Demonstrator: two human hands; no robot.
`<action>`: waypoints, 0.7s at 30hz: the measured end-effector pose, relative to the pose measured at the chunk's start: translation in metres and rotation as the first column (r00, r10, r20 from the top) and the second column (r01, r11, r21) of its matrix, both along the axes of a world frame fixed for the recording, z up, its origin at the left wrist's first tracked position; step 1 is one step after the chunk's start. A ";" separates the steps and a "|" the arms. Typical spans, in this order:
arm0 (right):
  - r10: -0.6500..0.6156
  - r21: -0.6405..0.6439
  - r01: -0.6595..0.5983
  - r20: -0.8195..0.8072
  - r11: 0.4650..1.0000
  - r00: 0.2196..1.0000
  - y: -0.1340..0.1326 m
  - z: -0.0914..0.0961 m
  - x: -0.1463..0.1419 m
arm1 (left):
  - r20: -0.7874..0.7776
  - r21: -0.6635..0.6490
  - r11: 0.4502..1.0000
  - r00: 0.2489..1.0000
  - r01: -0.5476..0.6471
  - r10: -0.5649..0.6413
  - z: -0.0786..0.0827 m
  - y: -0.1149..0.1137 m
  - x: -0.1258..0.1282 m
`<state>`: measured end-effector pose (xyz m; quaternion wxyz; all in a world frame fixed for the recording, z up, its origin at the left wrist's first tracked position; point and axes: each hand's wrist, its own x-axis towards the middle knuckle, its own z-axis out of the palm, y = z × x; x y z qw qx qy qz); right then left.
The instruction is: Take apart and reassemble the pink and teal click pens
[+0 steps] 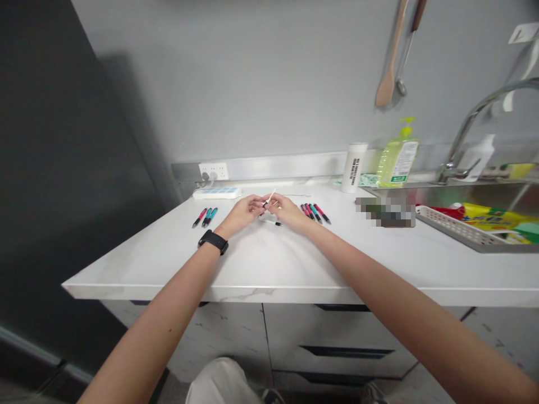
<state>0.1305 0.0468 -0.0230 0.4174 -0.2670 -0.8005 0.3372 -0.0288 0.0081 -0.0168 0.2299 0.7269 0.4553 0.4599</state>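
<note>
My left hand (247,212), with a black watch (213,241) on its wrist, is closed in a pinch at the counter's middle. My right hand (287,211) meets it there, fingertips also pinched together. Between them a thin white pen refill (272,194) sticks up at a slant, with a small dark pen part (264,207) at its lower end. Fingers cover much of both. Under the hands lies a clear piece with a black end (278,224). Three red and teal pens (207,217) lie left of my hands. Several red and black pens (315,213) lie to the right.
A white power strip (217,193) sits near the wall socket (213,170). Along the back right stand a white canister (354,167) and a green soap bottle (398,160). A blurred-out object (386,212) lies before the sink, where a white perforated tray (458,227) rests.
</note>
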 end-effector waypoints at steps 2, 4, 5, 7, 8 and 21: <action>-0.071 0.051 0.065 0.119 0.997 0.990 -0.001 -0.002 0.004 | -0.047 0.010 0.999 0.998 -0.044 0.045 -0.001 0.002 -0.003; -0.150 0.151 0.111 0.276 0.982 0.949 0.001 -0.006 0.009 | -0.123 0.040 0.992 0.984 -0.123 0.127 -0.003 0.003 -0.008; -0.177 0.211 0.106 0.354 0.972 0.918 0.002 -0.008 0.011 | -0.162 0.057 0.985 0.972 -0.165 0.172 -0.003 0.004 -0.010; -0.203 0.294 0.064 0.474 0.954 0.857 0.004 -0.011 0.014 | -0.224 0.078 0.966 0.940 -0.246 0.258 -0.004 0.004 -0.014; -0.211 0.311 0.051 0.506 0.949 0.837 0.005 -0.012 0.014 | -0.247 0.081 0.955 0.922 -0.286 0.297 -0.004 0.004 -0.017; -0.413 -0.001 0.414 0.073 0.910 0.908 0.017 0.014 0.021 | -0.439 0.158 0.915 0.804 -0.371 0.401 -0.005 0.000 -0.029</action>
